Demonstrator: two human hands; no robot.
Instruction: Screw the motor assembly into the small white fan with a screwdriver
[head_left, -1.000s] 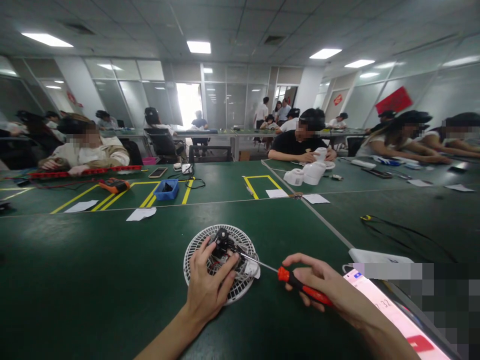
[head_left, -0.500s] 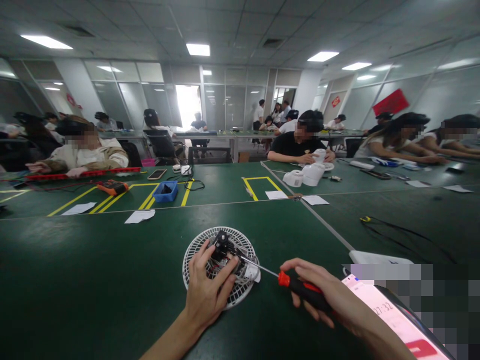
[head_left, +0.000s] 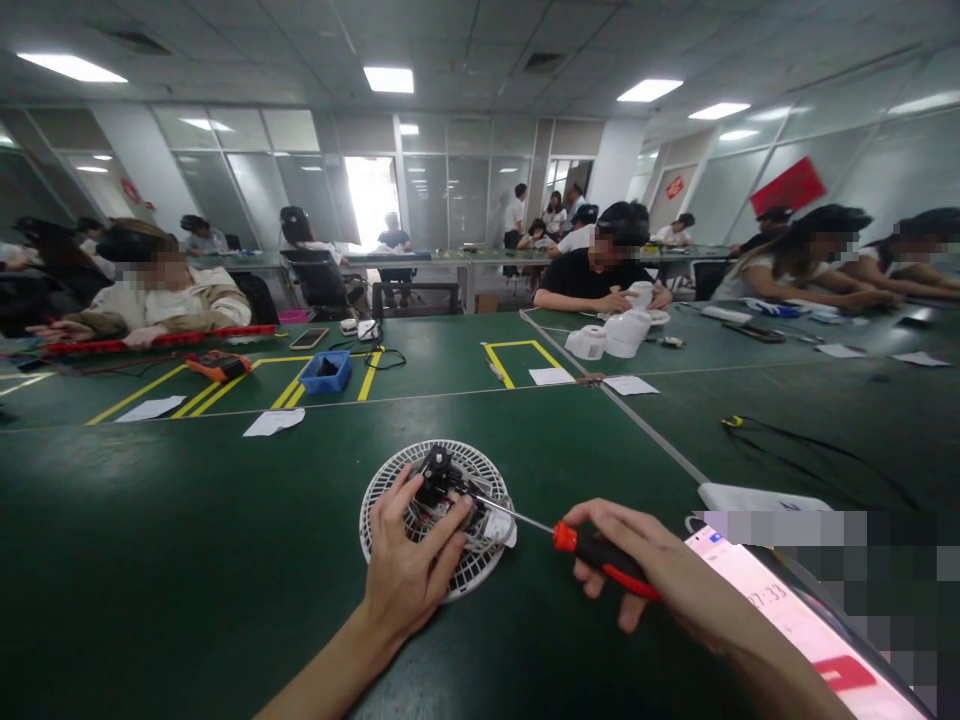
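Observation:
A round white fan grille (head_left: 390, 480) lies flat on the green table (head_left: 187, 560), with a small black motor assembly (head_left: 437, 478) mounted at its middle. My left hand (head_left: 412, 570) rests on the grille, fingers pressed around the motor assembly and holding it steady. My right hand (head_left: 637, 560) grips a screwdriver with a red and black handle (head_left: 600, 560). Its thin metal shaft (head_left: 514, 515) points left, the tip touching the motor assembly beside my left fingers.
A phone with a lit screen (head_left: 795, 620) lies at the near right, a white flat device (head_left: 757, 497) behind it. A black cable (head_left: 810, 460) trails on the right. A blue tray (head_left: 325, 372), papers, an orange meter (head_left: 217, 366) and seated people working fill the far side.
The view has shifted slightly. My right hand and the screwdriver moved a little with the tip staying on the motor assembly. My left hand keeps its hold.

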